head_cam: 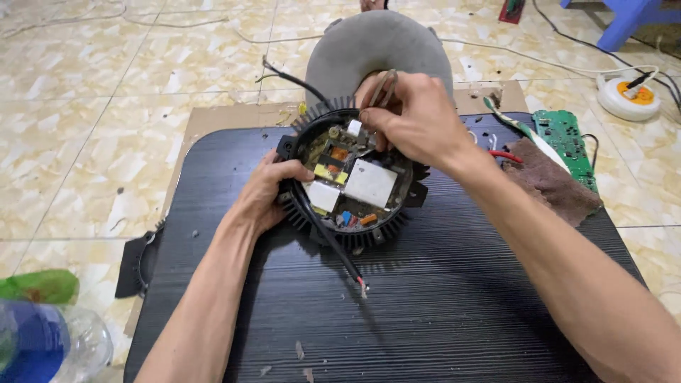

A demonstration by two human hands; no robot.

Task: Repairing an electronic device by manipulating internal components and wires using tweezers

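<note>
Black ribbed board (397, 312) on patterned floor tiles (92, 120). Between hands, round finned lamp housing (347, 181) with circuit board. Left hand (266, 191) curled on housing's left rim; right hand (411, 117) closed on tweezers (379, 92) over far edge. Beyond, brown cloth (550, 181), green board (564, 138).

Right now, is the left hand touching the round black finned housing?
Touching. The head view shows the left hand with fingers curled over the rim of the round black finned housing.
</note>
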